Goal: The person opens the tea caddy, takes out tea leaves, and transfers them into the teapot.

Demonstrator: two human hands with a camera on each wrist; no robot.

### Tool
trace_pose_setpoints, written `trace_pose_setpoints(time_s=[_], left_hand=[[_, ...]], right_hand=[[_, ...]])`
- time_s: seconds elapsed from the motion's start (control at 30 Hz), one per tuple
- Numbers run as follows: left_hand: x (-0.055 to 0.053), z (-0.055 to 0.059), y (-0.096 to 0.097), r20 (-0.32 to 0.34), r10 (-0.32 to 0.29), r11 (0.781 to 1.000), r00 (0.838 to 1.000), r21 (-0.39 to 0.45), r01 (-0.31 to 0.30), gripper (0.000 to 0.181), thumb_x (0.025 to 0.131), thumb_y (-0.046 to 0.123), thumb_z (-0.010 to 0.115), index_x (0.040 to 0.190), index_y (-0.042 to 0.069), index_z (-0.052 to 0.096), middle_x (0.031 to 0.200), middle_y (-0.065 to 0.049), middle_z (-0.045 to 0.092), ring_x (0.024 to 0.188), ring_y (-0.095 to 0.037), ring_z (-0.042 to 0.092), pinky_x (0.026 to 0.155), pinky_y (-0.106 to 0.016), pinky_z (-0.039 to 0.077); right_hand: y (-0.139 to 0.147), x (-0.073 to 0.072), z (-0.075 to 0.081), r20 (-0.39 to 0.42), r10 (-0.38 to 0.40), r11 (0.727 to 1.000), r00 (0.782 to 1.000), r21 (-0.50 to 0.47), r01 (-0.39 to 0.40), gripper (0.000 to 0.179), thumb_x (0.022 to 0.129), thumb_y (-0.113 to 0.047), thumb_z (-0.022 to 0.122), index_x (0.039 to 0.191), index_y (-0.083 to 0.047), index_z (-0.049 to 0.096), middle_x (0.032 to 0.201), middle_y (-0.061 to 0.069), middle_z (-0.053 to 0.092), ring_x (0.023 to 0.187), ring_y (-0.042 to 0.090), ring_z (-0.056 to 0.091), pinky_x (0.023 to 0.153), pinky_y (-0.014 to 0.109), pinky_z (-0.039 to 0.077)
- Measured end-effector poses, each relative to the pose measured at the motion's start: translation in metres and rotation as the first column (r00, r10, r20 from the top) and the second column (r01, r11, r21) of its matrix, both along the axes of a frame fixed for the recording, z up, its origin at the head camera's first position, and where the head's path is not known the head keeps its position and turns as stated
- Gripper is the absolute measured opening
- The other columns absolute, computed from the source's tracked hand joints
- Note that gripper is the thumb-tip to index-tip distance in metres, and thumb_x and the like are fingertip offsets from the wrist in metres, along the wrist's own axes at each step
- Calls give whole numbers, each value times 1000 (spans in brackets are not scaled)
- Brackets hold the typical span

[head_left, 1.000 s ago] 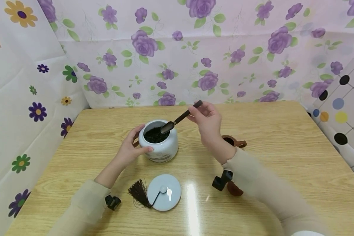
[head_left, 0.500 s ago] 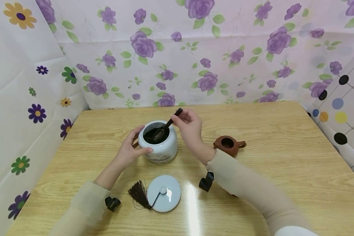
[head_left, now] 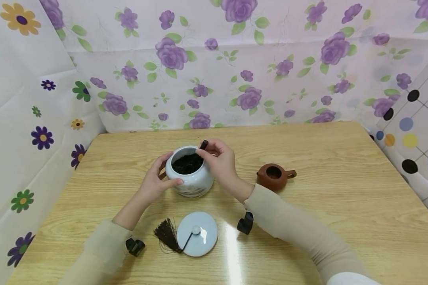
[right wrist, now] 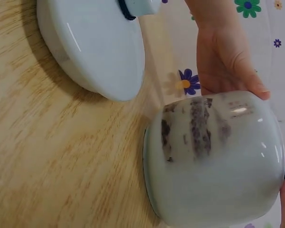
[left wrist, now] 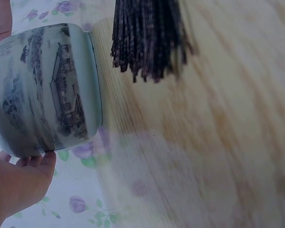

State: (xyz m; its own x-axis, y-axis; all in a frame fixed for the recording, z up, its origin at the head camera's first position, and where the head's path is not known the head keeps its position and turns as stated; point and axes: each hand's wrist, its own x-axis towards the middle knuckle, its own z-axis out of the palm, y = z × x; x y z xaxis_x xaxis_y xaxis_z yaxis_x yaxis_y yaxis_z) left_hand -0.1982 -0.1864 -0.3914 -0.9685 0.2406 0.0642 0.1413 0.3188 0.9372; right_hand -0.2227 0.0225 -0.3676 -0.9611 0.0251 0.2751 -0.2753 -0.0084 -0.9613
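Observation:
A white jar (head_left: 194,185) with a painted landscape stands on the table, holding dark dried leaves that look like tea (head_left: 187,164). My left hand (head_left: 156,174) grips its left side, thumb near the front and fingers around the back; the left wrist view shows these fingers (left wrist: 48,164) against the wall. At the jar's right rim, my right hand (head_left: 221,161) pinches a dark tea scoop (head_left: 204,144) by the handle. Only the handle's end shows; the scoop's bowl is hidden, down in the jar behind the fingers. In the right wrist view the jar (right wrist: 213,156) fills the lower right.
The jar's pale lid (head_left: 205,239) lies in front of it, with a dark brown tassel (head_left: 167,234) tied to its knob. Right of the right hand stands a small brown clay teapot (head_left: 272,181), uncovered. Flowered cloth (head_left: 214,79) hangs behind the wooden table (head_left: 342,190).
My right hand has moved left and lower, taking the scoop from over the jar's mouth down into the leaves. The teapot has come into full view. The left hand stays on the jar.

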Motion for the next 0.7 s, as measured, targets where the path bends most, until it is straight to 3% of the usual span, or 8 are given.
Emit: trace_pose_setpoints(time_s=[0.2,0.37,0.5,0.7], left_hand=[[0,1,1,-1,0,1000,1000,-2,0,87,81,8,75,151,10,24,150,-13,30,138,-29,30,114,-49,31],[0,0,1,4,-1,1000,1000,0,1,87,81,9,75,151,10,24,150,-13,30,138,-29,30,114,-48,31],[-1,-1,1,9,0,1000,1000,0,0,87,81,9,75,151,10,24,150,-12,30,138,-29,30,115,-48,31],[-1,-2,0,2,-4,1000,1000,6,4,85,82,8,75,151,10,25,150,-12,31,137,-29,31,115,-48,31]], right_hand=[[3,7,6,2,96,994,995,55,-96,22,83,-6,73,101,5,68,88,18,68,69,6,62,67,25,59],[2,9,9,51,121,990,991,65,-125,20,82,-7,74,98,4,67,88,17,67,74,16,66,69,26,60],[0,10,13,122,100,995,987,14,-102,17,81,-4,74,95,3,67,85,12,66,74,21,67,68,28,61],[-2,10,18,224,55,995,973,-97,-34,14,80,-1,74,90,4,65,77,3,61,66,10,63,68,29,61]])
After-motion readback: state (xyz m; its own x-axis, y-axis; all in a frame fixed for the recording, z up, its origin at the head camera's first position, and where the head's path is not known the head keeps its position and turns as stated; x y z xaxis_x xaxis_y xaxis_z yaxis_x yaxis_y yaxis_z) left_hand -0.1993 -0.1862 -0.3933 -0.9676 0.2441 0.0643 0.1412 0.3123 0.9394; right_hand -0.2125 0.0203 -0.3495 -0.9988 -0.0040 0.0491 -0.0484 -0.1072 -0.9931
